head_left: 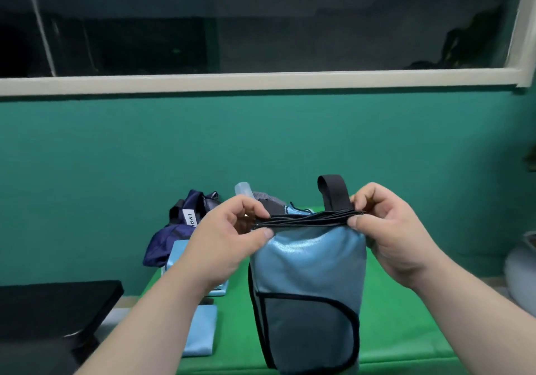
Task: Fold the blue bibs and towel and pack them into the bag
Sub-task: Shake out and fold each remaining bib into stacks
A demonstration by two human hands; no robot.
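Note:
A folded light-blue bib (307, 282) with black edging hangs in the air above the green table (406, 331). My left hand (232, 235) pinches its top left corner and my right hand (385, 229) pinches its top right corner, where several black-trimmed layers are stacked. A black loop strap stands up from the top edge near my right hand. A folded light-blue towel (201, 331) lies flat on the table under my left forearm. Another light-blue folded piece (178, 251) lies behind my left wrist. The dark navy bag (171, 238) sits crumpled at the table's back left.
A clear plastic bottle (243, 190) and a grey cloth item stand behind the bib at the back. A black object (55, 311) lies left of the table. A grey rounded container (522, 270) is at the right edge. The teal wall is close behind.

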